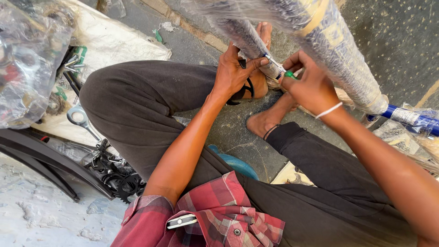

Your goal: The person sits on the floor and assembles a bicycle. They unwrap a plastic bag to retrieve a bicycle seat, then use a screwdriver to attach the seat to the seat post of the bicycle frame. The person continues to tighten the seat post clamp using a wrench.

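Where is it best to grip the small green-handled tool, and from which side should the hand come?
Probably by the green handle, coming from the right, as the right hand does. Its thin metal shaft points up-left against the plastic-wrapped tube that the left hand grips, so that end is taken.

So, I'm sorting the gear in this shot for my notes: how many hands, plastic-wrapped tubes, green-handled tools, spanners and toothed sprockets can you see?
Hands: 2, left hand and right hand
Plastic-wrapped tubes: 2, thin tube and thick tube
Green-handled tools: 1, green-handled tool in the right hand
Spanners: 1, spanner
Toothed sprockets: 1, sprocket
Total: 7
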Demonstrator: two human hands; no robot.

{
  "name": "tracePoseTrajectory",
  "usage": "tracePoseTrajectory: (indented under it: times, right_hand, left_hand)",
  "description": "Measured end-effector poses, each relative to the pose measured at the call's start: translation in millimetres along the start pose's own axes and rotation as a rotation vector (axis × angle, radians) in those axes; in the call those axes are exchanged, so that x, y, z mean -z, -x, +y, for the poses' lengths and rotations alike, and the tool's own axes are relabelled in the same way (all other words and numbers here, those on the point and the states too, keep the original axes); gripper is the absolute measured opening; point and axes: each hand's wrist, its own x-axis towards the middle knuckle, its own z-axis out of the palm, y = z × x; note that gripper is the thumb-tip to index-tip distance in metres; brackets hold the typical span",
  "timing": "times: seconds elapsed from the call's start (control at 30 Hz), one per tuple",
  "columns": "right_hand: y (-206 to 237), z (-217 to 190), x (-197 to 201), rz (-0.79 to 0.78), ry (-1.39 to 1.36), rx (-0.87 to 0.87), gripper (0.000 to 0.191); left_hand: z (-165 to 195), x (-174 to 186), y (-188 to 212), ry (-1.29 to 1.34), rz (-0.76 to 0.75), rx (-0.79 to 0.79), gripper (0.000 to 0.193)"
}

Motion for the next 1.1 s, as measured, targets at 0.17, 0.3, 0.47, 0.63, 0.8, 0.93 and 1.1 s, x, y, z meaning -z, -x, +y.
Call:
tracePoseTrajectory:
  times: [0.17, 0.3, 0.47, 0.63, 0.8, 0.93, 1.1]
  right_hand:
    - [15, -13, 0, 0.088, 0.848, 0.552, 0.041]
    - [-5, -13, 3, -0.035, -0.005, -0.06, 0.032]
    - [4, -13, 3, 0.026, -0.215, -0.115, 0.024]
    - [16, -17, -1, 0.115, 0.658, 0.523, 0.029]
    - [-7, -16, 5, -0.17, -1.007, -0.59, 0.021]
    - [3, -16, 5, -0.069, -0.126, -0.093, 0.025]
    - [12, -19, 2, 0.047, 1.031, 0.651, 0.042]
  left_hand:
    - [-6, -2, 2, 0.012, -0.032, 0.113, 0.055]
    - [-4, -2, 2, 0.001, -0.008, 0.072, 0.055]
    - [-2, -1, 2, -0.011, -0.01, 0.03, 0.06]
    - [-4, -2, 4, 0.017, -0.032, 0.109, 0.06]
    - [4, 0, 4, 0.05, -0.026, 0.089, 0.051]
    - [5, 3, 4, -0.028, -0.018, 0.05, 0.058]
    - [0, 1, 5, 0.055, -0.026, 0.07, 0.052]
